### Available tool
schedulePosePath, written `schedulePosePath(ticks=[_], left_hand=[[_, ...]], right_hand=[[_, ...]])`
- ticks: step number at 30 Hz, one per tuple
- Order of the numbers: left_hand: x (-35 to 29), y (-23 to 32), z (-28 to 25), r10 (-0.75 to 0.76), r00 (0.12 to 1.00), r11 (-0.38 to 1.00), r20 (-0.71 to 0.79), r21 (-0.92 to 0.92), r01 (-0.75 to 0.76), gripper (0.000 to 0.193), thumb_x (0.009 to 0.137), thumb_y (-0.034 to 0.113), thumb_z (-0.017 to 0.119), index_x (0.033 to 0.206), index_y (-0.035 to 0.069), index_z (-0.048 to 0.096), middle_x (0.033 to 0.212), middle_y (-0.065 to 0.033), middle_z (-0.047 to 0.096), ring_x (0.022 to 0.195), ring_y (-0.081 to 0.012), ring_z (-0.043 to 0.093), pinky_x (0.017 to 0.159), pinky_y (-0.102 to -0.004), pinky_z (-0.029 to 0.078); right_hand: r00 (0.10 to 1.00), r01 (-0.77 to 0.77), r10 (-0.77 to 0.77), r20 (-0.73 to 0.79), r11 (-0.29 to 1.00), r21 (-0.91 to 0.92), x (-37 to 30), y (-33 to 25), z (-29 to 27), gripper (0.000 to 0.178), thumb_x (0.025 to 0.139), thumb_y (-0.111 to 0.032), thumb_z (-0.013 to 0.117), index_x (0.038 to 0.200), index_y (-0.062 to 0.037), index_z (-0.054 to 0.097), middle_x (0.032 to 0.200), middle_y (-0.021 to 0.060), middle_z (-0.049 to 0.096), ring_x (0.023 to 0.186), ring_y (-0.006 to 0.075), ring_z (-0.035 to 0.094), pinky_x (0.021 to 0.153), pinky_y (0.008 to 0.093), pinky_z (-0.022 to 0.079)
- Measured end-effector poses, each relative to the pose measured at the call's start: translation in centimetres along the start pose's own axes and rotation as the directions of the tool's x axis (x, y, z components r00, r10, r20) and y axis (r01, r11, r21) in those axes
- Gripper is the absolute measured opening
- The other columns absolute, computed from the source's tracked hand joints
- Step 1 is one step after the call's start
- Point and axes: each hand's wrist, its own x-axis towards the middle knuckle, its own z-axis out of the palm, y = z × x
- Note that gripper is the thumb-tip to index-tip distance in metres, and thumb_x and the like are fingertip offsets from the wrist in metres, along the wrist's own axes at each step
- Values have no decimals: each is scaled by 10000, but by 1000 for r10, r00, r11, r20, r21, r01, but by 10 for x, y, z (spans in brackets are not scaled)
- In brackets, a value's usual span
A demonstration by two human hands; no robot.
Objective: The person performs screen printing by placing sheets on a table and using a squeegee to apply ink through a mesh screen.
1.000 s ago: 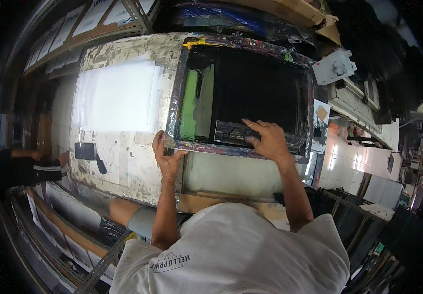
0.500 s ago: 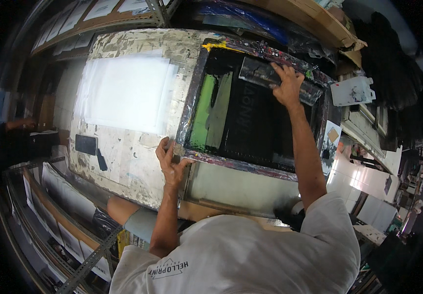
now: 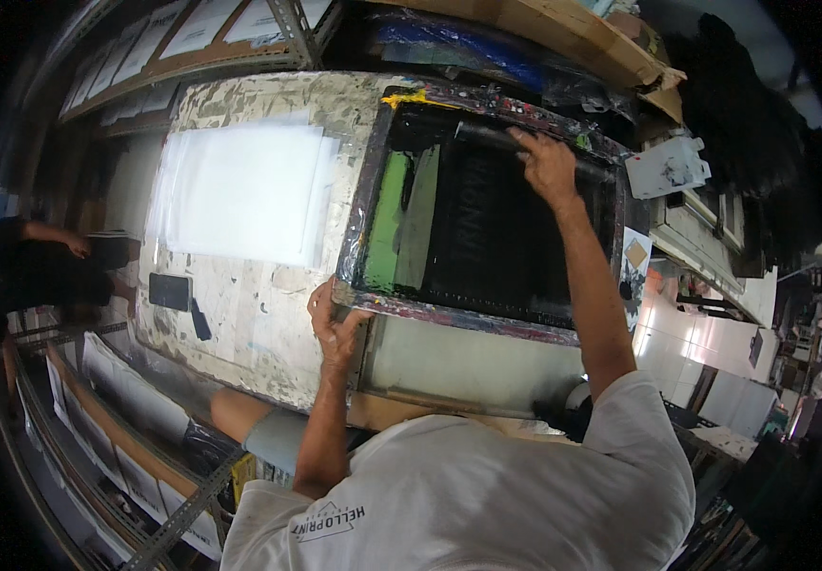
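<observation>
A screen-printing frame (image 3: 468, 318) with a paint-stained rim lies on the worn table. Its mesh (image 3: 511, 238) is coated in black ink, with a green strip (image 3: 387, 219) along the left side and faint lettering in the middle. At the far side of the mesh, my right hand (image 3: 549, 171) is closed on a dark squeegee (image 3: 487, 135), its fingers over the top; part of the tool is lost against the ink. My left hand (image 3: 336, 325) grips the near left corner of the frame, thumb on the near edge and fingers at the left side.
White sheets (image 3: 244, 190) lie stacked left of the frame, near a dark flat rectangular object (image 3: 171, 292). A stained white jug (image 3: 668, 168) stands beyond the frame's right side. Shelving with boards (image 3: 135, 409) borders the lower left. Another person's arm (image 3: 54, 235) shows at far left.
The squeegee has tilted, so its broad face has turned into a narrow dark edge at the far side. My left hand stays on the corner. The other person shows more clearly.
</observation>
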Motion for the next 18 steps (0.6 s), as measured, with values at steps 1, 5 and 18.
schedulePosePath(ticks=[1, 5, 18], left_hand=[[1, 5, 0, -17, 1000, 999, -11, -43, 16, 743, 661, 41, 858, 1352, 4, 588, 1265, -130, 556, 1173, -267, 529, 1039, -389, 436], [7, 35, 0, -51, 998, 992, -44, -114, 45, 718, 675, -19, 814, 1353, -17, 579, 1237, -110, 560, 1182, -242, 528, 1056, -375, 423], [88, 190, 32, 42, 961, 893, -273, -421, -158, 610, 877, 2, 720, 1420, -43, 447, 1238, -127, 600, 1172, -202, 543, 1033, -338, 432]], right_hand=[[1000, -2, 1, -26, 1000, -25, -13, -9, -2, 438, 875, -106, 668, 1290, -243, 666, 1108, 261, 695, 1039, 405, 670, 885, 497, 514], [999, -10, 9, 45, 1000, 20, -73, -60, -40, 428, 905, -115, 616, 1304, -264, 656, 1100, 293, 677, 950, 411, 673, 847, 497, 506], [953, 196, -213, -214, 976, -96, -96, -136, -205, 667, 638, -429, 827, 1265, -239, 703, 891, 154, 678, 799, 306, 671, 671, 436, 505]])
